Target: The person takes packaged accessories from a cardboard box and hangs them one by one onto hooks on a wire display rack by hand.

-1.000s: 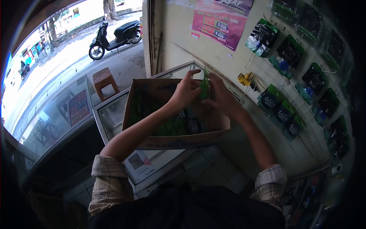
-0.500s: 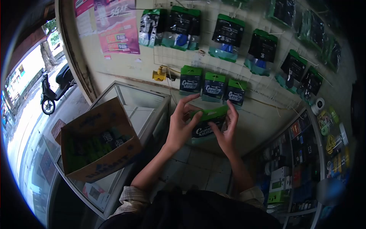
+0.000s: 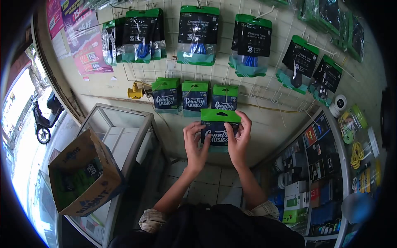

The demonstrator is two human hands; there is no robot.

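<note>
Between my two hands is a "Country Music" packet (image 3: 218,131), black with a green top and a hang hole, held upright facing me. My left hand (image 3: 195,142) grips its left edge, thumb on the front. On the right edge, my right hand (image 3: 237,138) has its thumb across the front and fingers behind. Just beyond hang matching packets on wall hooks: a left one (image 3: 166,95), a middle one (image 3: 195,98) and a right one (image 3: 225,97), whose lower part the held packet partly covers.
Left, an open cardboard box (image 3: 89,198) with green and black packets inside sits on a glass display case (image 3: 124,118). Charging cable packs (image 3: 198,35) hang on the wire grid above. A yellow device (image 3: 135,91) is on the wall; a stocked glass cabinet (image 3: 345,173) stands right.
The view has turned to the right, so wall and box appear further left. The packet now faces me squarely and sits nearer the right hanging packet; both hands still hold it.
</note>
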